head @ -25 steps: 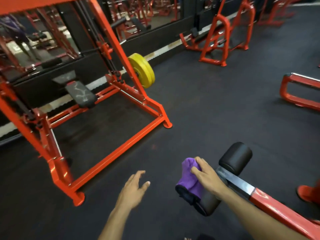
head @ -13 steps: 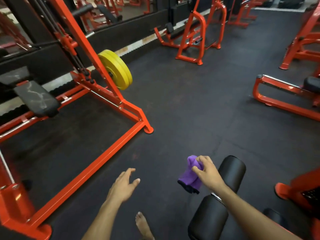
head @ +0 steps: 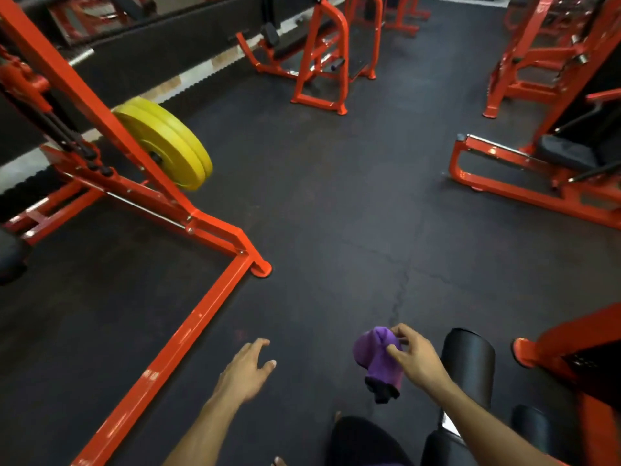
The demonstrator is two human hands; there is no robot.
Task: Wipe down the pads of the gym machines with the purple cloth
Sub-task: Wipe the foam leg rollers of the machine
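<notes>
My right hand (head: 415,356) pinches the bunched purple cloth (head: 379,359), which hangs in the air over the dark floor, just left of a black roller pad (head: 468,364). The cloth touches no pad. A second black roller pad (head: 443,447) lies under my right forearm at the bottom edge. My left hand (head: 245,371) hovers over the floor with fingers spread and holds nothing. Far right, a black seat pad (head: 564,151) sits on another orange machine.
An orange machine frame (head: 188,331) runs diagonally on the left, with yellow weight plates (head: 164,142) on it. More orange machines (head: 319,62) stand at the back and at the right (head: 524,190). An orange base (head: 554,341) sits right of the roller pads.
My right hand has lifted the cloth off the roller pad and holds it free to the pad's left. The view has swung to the right, bringing the right-hand machines into sight.
</notes>
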